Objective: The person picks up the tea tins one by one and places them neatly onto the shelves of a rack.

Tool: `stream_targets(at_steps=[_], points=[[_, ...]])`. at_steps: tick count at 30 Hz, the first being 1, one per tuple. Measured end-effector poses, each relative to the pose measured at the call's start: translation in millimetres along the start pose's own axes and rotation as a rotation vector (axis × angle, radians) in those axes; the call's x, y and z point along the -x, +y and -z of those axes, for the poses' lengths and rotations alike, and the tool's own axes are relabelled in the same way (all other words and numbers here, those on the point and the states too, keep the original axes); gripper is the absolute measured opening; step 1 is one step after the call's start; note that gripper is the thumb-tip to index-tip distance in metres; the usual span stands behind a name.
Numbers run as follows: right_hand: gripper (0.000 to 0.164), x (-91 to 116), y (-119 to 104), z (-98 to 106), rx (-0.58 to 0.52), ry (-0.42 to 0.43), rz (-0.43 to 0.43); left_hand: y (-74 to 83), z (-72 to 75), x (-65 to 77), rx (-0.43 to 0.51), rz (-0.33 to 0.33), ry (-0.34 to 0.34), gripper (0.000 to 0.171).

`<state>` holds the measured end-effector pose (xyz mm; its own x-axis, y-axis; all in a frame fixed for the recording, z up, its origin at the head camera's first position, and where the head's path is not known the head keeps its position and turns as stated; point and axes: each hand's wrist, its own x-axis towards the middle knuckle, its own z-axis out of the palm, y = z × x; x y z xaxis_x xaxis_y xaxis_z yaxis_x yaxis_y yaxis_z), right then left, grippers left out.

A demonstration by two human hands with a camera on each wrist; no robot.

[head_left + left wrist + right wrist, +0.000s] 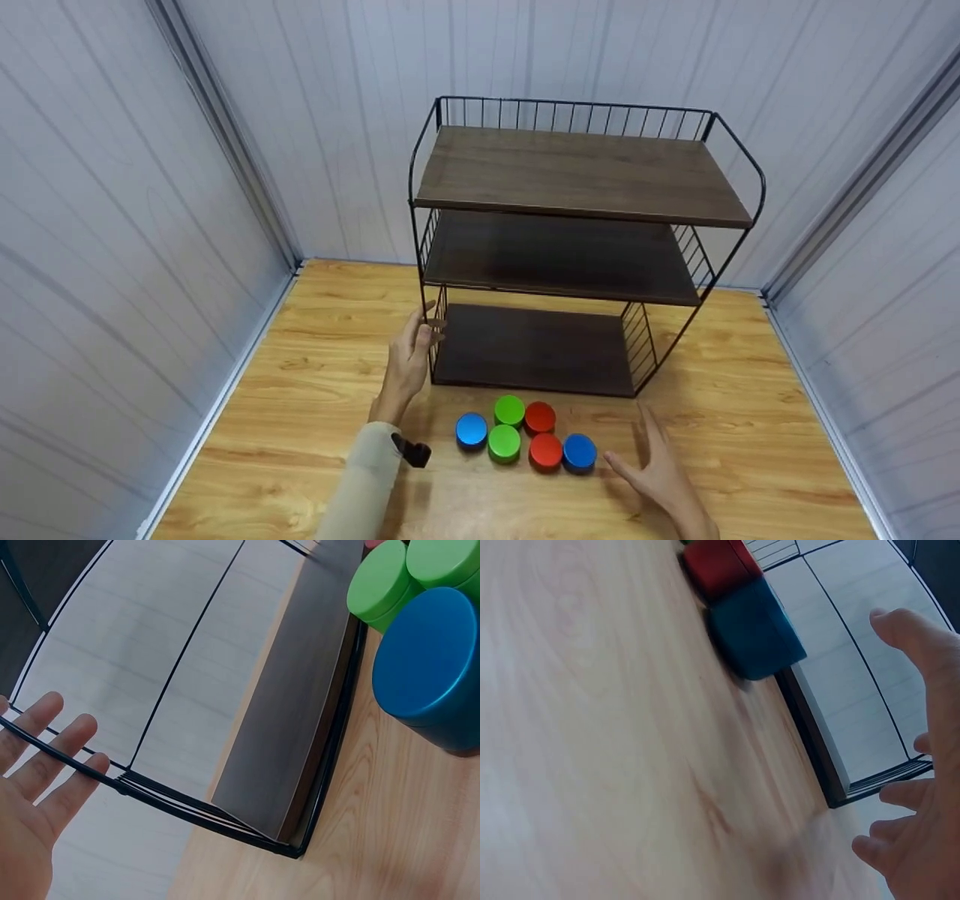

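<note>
A three-tier shelf rack (577,176) with dark wood boards and a black wire frame stands on the floor. At its left side, my left hand (409,356) is against the front post; in the left wrist view the fingers (71,736) extend past the black bar without curling round it. My right hand (660,469) hovers with fingers spread, right of the nearer blue round container (580,453) and apart from it. Beside that container sit two red ones (546,451), two green ones (504,443) and another blue one (472,431), all in front of the rack.
Light panelled walls (360,135) enclose the back and both sides. The wood-grain surface (330,330) extends around the rack. A dark band (411,450) circles the left wrist.
</note>
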<state>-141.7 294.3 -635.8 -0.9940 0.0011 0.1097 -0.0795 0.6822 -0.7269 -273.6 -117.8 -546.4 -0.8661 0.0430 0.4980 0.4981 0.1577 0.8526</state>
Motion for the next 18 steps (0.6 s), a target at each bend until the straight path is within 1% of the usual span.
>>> stream_targets(at_steps=[3,6,10,14,18], points=[[0.109,1.5,-1.2,-4.9,-0.046,-0.008,0.0,-13.3,0.3,-0.5,-0.019,0.013,0.006,0.039],[0.111,1.7,-3.0,-8.7,-0.094,-0.01,0.017,-20.5,0.6,-0.8,-0.034,0.018,0.013,0.039],[0.111,1.8,-6.2,-14.2,-0.139,-0.035,0.024,-23.0,1.1,-1.6,-0.029,0.034,0.033,0.037],[0.112,4.0,-9.7,-20.9,-0.248,-0.109,-0.027,-23.3,1.7,-2.3,-0.002,0.064,0.04,0.032],[0.113,5.7,-13.5,-27.6,-0.335,-0.152,-0.049,-22.5,2.8,-2.6,0.016,0.08,0.036,0.031]])
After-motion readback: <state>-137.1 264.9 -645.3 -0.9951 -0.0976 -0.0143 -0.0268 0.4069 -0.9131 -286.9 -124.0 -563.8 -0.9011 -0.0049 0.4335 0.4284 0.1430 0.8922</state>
